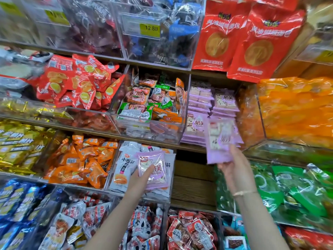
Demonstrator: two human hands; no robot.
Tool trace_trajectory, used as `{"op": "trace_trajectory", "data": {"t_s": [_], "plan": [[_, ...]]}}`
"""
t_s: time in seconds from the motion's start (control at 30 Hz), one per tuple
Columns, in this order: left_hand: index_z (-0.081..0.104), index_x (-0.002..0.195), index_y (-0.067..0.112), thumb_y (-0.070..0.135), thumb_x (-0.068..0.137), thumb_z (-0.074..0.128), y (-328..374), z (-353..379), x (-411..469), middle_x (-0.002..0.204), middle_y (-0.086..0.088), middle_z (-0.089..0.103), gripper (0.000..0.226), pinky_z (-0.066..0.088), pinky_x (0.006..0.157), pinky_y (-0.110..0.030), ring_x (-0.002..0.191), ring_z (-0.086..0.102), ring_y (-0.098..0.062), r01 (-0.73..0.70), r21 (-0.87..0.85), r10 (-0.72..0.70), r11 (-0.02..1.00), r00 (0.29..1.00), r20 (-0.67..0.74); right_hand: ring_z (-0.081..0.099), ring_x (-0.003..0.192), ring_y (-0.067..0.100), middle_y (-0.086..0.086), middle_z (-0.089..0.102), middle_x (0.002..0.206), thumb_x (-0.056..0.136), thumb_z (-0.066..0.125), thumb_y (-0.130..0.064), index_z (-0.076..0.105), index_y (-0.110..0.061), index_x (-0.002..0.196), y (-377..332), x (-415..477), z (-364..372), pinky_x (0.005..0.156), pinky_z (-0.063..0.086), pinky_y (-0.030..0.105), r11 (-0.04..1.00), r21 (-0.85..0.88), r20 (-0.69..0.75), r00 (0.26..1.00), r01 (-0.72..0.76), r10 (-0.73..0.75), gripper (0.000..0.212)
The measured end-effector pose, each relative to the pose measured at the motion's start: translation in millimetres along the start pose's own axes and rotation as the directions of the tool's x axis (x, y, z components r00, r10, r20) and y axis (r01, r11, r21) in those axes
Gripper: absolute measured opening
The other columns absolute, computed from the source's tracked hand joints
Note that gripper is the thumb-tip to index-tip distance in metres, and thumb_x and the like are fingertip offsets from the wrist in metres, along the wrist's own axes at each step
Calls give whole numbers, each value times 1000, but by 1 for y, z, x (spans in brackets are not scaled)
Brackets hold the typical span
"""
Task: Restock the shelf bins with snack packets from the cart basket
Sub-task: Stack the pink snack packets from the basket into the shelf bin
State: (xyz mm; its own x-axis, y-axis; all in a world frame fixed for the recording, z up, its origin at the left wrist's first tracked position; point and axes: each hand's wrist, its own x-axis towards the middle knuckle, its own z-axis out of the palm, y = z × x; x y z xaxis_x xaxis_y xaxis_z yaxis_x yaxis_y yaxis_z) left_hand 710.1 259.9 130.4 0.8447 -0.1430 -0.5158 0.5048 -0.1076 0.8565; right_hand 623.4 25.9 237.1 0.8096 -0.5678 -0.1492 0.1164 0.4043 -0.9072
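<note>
Head view: left hand [140, 179] grips single purple packet [153, 166], thumb across its face, packet in front of white packets [122, 166] on lower shelf. Right hand [234, 166] clasps purple stack [220, 141] from below, raised just beside shelved purple packets [198, 100]. Stack blurred. Bracelet [243, 193] on right wrist.

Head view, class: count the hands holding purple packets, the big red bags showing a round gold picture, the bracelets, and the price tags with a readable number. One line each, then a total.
Hands holding purple packets: 2, left hand and right hand
Big red bags with round gold picture: 2
Bracelets: 1
Readable price tags: 1
Total: 6
</note>
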Motion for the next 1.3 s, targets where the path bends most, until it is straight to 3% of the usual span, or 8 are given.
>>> {"op": "trace_trajectory", "data": {"t_s": [0.33,0.57,0.73,0.87,0.97,1.1,1.2,1.3], "plan": [[31,148,14,55,81,64,1,1,0,149,-9,41,85,38,106,-47,132,43,-31,-7,5,7,1000,1000,-16,53,50,7,0,64,78,87,63,-32,62,-17,88,-64,121,49,47,46,17,999,8,-353,935,-48,48,15],[32,148,13,53,80,65,1,1,0,149,-9,40,85,40,100,-41,132,43,-29,13,-5,-13,1000,1000,-18,49,59,10,5,50,78,93,51,-5,50,-8,86,-69,158,58,42,45,14,974,223,-383,916,-32,118,8],[30,149,14,55,80,64,1,1,-1,150,-8,38,87,39,101,-43,132,42,-30,16,3,-16,1000,1000,-17,57,110,22,13,52,131,95,50,-15,44,-1,132,-63,160,53,89,49,25,976,218,-414,904,-16,107,39],[30,149,15,58,79,64,1,0,-1,150,-8,39,89,38,104,-46,132,42,-29,6,11,-6,1000,1000,-13,54,121,17,9,49,137,94,53,-18,44,-9,132,-67,143,57,102,42,24,960,279,-409,906,11,108,40],[30,149,15,60,78,64,0,0,-2,150,-8,39,91,36,106,-47,133,41,-30,4,5,-4,1000,1000,-15,62,90,12,6,59,110,95,46,-11,54,-13,99,-56,106,60,92,49,20,996,86,-328,945,9,20,8],[28,150,16,60,77,65,-1,0,0,151,-8,38,92,35,106,-48,134,40,-30,10,-13,-11,1000,1000,-14,56,57,6,-5,60,67,88,56,-3,58,-11,98,-3,33,51,56,50,17,963,-201,-55,979,181,-196,13],[28,150,15,60,78,64,-1,1,0,151,-9,37,92,36,106,-48,133,40,-31,13,-5,-13,1000,1000,-24,56,56,2,-3,62,70,84,65,-13,58,-25,85,54,-12,55,53,49,17,719,-644,253,960,261,-122,14],[46,136,14,55,80,65,0,1,-1,141,-9,49,72,44,96,-41,114,54,-22,7,21,-7,1000,1000,-26,55,73,9,-2,58,86,79,70,-35,52,-22,96,98,-21,67,68,51,27,490,-842,314,943,226,105,27]]}}
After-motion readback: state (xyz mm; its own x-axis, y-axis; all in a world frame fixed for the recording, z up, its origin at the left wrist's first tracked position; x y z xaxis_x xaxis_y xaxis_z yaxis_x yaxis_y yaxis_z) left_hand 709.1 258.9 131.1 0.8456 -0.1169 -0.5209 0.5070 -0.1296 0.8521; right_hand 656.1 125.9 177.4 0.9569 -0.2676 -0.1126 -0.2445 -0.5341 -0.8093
